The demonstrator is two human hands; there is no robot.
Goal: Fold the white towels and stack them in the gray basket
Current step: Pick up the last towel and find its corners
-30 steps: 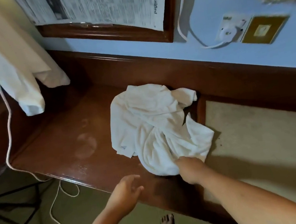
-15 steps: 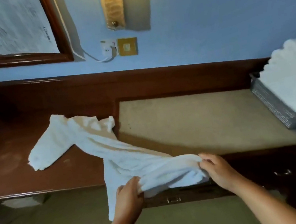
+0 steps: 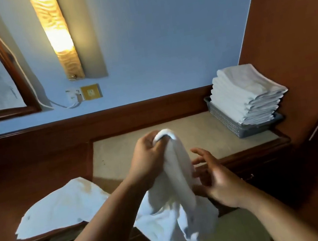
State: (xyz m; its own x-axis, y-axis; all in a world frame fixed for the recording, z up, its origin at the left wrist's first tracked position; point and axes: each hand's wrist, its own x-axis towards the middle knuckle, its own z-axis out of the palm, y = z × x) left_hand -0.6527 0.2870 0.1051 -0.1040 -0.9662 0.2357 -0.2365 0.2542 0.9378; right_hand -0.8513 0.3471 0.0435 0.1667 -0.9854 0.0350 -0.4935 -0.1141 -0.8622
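Left hand (image 3: 147,163) raised, forearm angled up, fingers curled tight round the bunched top of 1 white towel (image 3: 179,189); rest of it hangs down in front of the counter edge. Right hand (image 3: 216,179) lower, palm turned in, fingers spread and relaxed, against the hanging cloth, gripping nothing. 2nd towel (image 3: 63,206) lies unfolded on the wooden desk (image 3: 29,181), left. Gray basket (image 3: 229,124) far right on the beige top (image 3: 129,151), folded stack (image 3: 243,95) inside, above the rim.
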